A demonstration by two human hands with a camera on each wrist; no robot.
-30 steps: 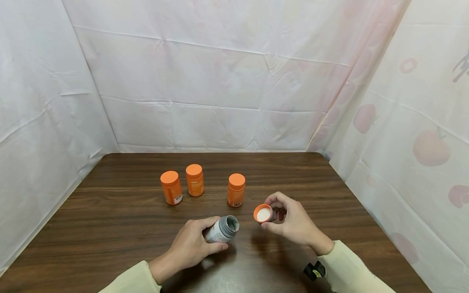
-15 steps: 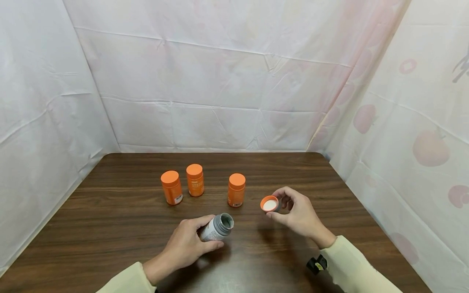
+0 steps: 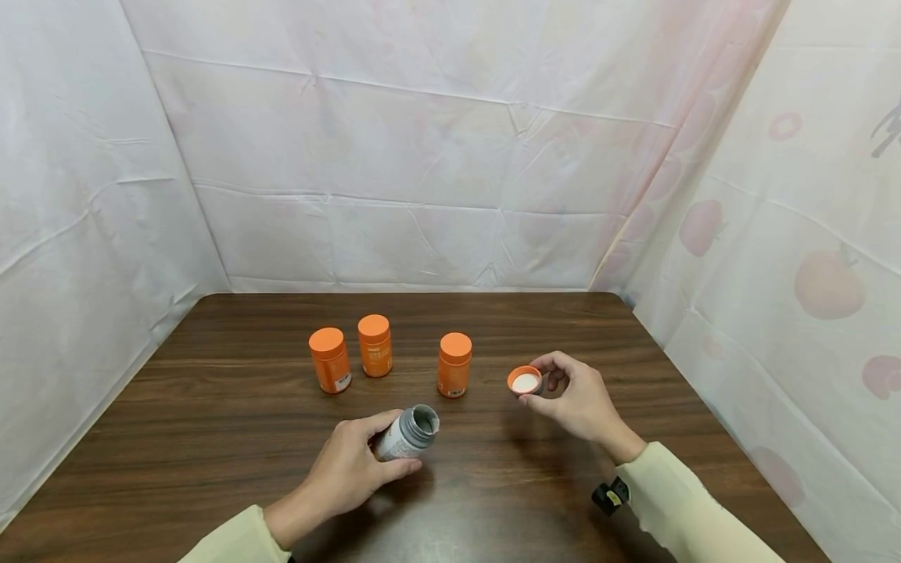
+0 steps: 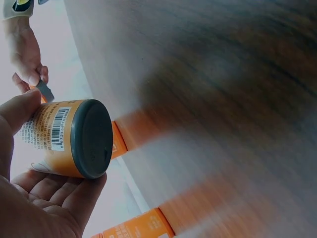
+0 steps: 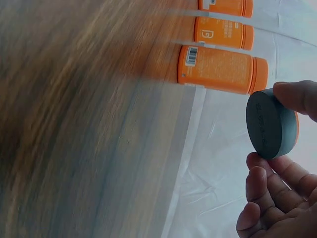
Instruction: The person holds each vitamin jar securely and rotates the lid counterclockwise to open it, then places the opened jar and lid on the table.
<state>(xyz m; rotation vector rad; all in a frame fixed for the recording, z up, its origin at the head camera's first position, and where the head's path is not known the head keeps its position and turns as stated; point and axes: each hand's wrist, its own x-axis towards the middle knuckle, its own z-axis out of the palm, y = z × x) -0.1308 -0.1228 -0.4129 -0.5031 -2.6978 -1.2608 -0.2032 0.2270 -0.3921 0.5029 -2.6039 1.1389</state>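
Note:
My left hand point(image 3: 346, 469) grips a grey-necked bottle point(image 3: 404, 436) round its body, tilted with its uncapped mouth toward the right. In the left wrist view the bottle point(image 4: 64, 139) shows a dark grey base, an orange label and a barcode. Thumb and fingertips of my right hand point(image 3: 580, 400) pinch the bottle cap point(image 3: 525, 381) by its side. Its inside faces up, with an orange rim and a white liner. From the right wrist view the cap's grey top point(image 5: 265, 124) is seen, held above the table.
Three capped orange bottles stand beyond my hands: a left one point(image 3: 330, 360), a middle one point(image 3: 375, 346) and a right one point(image 3: 454, 365), nearest the cap. They stand on a dark wooden table point(image 3: 211, 438). White sheets point(image 3: 422, 156) hang round the table's back and sides.
My left hand has drawn the open bottle a little to the left. My right hand has carried the cap right and away from me, widening the gap between them. The orange bottles stayed put.

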